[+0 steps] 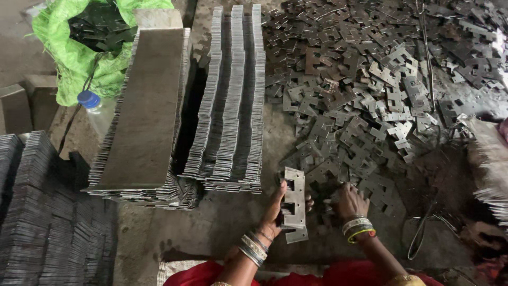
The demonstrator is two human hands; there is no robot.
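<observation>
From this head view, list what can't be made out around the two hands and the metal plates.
- Right hand: fingertips buried among the loose plates; a grip cannot be told.
- Left hand: palm hidden behind the small stack of plates it holds; their count is too fine to tell.
- Green sack: contents dark, cut off by the top edge.
- Bottle: only the blue cap is clear.
- Rows of stacked plates: far ends cut off.

The left hand [275, 209] holds a small stack of plates [294, 204] upright on the floor [211, 222]. Just right of it, the right hand [349, 201] rests at the near edge of the loose plate pile [370, 79]. Behind the left hand stand the stacked rows [233, 100]; the sack [79, 47] lies far left, behind them.
</observation>
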